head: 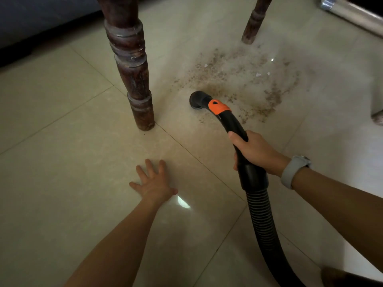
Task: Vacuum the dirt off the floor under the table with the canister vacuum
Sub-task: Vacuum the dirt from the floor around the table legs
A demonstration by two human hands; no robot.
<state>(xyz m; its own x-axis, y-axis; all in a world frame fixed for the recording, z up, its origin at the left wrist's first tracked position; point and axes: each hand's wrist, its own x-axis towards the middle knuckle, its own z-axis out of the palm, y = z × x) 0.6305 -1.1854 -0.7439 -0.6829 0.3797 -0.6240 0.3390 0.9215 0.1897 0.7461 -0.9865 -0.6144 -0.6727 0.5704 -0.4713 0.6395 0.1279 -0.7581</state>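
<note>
Nozzle down at the edge of the dirt, under the table.
The right hand (256,153) gripped the vacuum hose handle (236,129), its nozzle (196,99) beside the dirt (244,79); the left hand (153,181) lay flat, fingers spread, on the floor (62,162) near the table leg (132,65).

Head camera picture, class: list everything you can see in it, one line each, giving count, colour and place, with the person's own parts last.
Table legs: two, dark brown turned wood, one upper left, one upper middle.
Dirt patch: one, brown specks with a few white bits, on the floor right of the near leg.
Vacuum nozzle: one, black, at the dirt's near-left edge.
Orange collar: one, just behind the nozzle.
Ribbed hose: one, black, running to the lower right.
Floor tiles: beige, glossy, throughout.
Metal tube: one, silver, top right corner.
Wristband: one, grey, right wrist.
Left hand: flat on the floor.
Right hand: grips the hose handle.
</note>
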